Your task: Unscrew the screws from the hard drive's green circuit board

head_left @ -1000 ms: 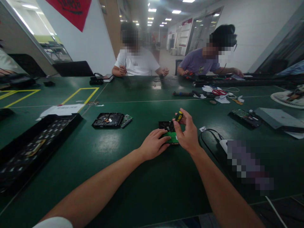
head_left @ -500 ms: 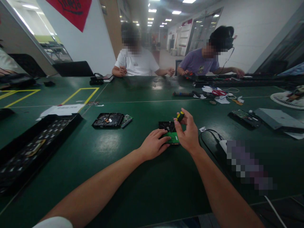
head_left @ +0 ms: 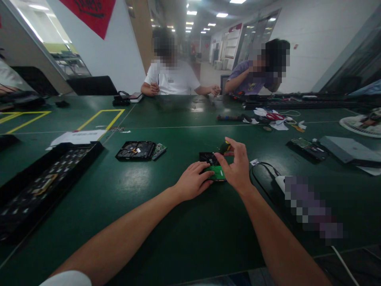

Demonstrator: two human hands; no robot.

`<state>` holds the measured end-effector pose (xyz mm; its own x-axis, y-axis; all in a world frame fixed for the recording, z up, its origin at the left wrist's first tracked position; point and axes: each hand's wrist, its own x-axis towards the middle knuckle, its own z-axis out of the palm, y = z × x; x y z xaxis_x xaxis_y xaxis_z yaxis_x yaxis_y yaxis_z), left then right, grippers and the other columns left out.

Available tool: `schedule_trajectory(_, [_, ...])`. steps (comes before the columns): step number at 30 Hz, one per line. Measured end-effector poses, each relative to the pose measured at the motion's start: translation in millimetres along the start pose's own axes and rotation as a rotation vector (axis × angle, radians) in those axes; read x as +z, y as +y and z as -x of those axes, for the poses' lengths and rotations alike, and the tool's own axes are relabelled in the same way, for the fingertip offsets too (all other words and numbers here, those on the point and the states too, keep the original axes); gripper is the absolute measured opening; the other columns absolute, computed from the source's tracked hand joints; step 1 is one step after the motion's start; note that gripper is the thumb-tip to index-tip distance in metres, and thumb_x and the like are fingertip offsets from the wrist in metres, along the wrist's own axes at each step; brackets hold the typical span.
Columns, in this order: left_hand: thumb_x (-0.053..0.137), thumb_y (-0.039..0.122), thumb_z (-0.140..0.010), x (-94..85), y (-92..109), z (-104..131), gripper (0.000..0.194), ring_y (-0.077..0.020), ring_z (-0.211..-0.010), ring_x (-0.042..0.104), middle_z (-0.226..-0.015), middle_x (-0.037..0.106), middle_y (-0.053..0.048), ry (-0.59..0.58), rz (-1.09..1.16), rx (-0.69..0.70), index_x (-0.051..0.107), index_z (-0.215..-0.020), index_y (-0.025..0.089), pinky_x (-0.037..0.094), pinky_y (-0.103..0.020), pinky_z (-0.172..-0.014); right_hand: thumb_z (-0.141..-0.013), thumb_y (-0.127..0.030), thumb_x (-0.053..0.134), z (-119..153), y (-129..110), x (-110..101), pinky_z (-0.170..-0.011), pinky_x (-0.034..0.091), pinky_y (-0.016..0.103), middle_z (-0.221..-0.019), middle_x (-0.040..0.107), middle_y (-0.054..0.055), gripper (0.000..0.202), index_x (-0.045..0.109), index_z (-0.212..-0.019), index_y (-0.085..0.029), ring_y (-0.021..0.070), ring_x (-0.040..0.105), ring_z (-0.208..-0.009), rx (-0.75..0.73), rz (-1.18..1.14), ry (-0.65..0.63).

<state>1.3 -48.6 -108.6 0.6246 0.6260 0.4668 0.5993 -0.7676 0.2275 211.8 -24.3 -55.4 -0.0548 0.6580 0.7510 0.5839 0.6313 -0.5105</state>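
Observation:
A hard drive with a green circuit board lies on the dark green table in front of me. My left hand rests on its left side, fingers over the board's edge, holding the drive. Above the drive's right side, my right hand has its thumb and index finger around a yellow and black screwdriver handle. The screwdriver's tip is hidden.
Another drive and a small circuit board lie left. A long black tray stands far left. At right are a cable, a power strip, a drive and a grey box. Two people sit opposite.
My right hand's fingers have shifted on the screwdriver, and its handle has turned and tilted. My left hand stays put. The person at right has raised both hands to the head.

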Motion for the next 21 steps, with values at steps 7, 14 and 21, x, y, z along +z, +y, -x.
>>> schedule_trajectory(7, [0.057, 0.04, -0.105, 0.9, -0.3, 0.5, 0.036, -0.0338, -0.14, 0.055, -0.145, 0.06, -0.017, 0.001, -0.015, 0.0, 0.068, -0.133, 0.02, 0.048, -0.058, -0.116, -0.104, -0.032, 0.056, 3.3, 3.4, 3.7, -0.095, 0.063, 0.05, -0.138, 0.063, 0.012, 0.051, 0.044, -0.154, -0.03, 0.0247, 0.07, -0.105, 0.026, -0.054, -0.015])
schedule_trajectory(14, [0.055, 0.043, -0.106, 0.7, 0.1, 0.0, 0.037, -0.0342, -0.14, 0.054, -0.144, 0.06, -0.016, -0.008, -0.033, -0.006, 0.068, -0.132, 0.02, 0.048, -0.057, -0.116, -0.099, -0.038, 0.067, 2.5, 3.1, 1.5, -0.085, 0.067, 0.046, -0.132, 0.064, 0.011, 0.049, 0.053, -0.145, -0.029, 0.0259, 0.069, -0.105, 0.013, -0.008, 0.019])
schedule_trajectory(21, [0.055, 0.043, -0.106, 2.7, -1.6, 1.2, 0.037, -0.0335, -0.139, 0.055, -0.144, 0.06, -0.016, -0.004, -0.039, -0.009, 0.067, -0.132, 0.02, 0.048, -0.057, -0.116, -0.1, -0.034, 0.064, 1.4, 6.8, 2.2, -0.086, 0.066, 0.047, -0.13, 0.069, 0.01, 0.054, 0.047, -0.151, -0.029, 0.0234, 0.073, -0.093, 0.05, -0.034, 0.024])
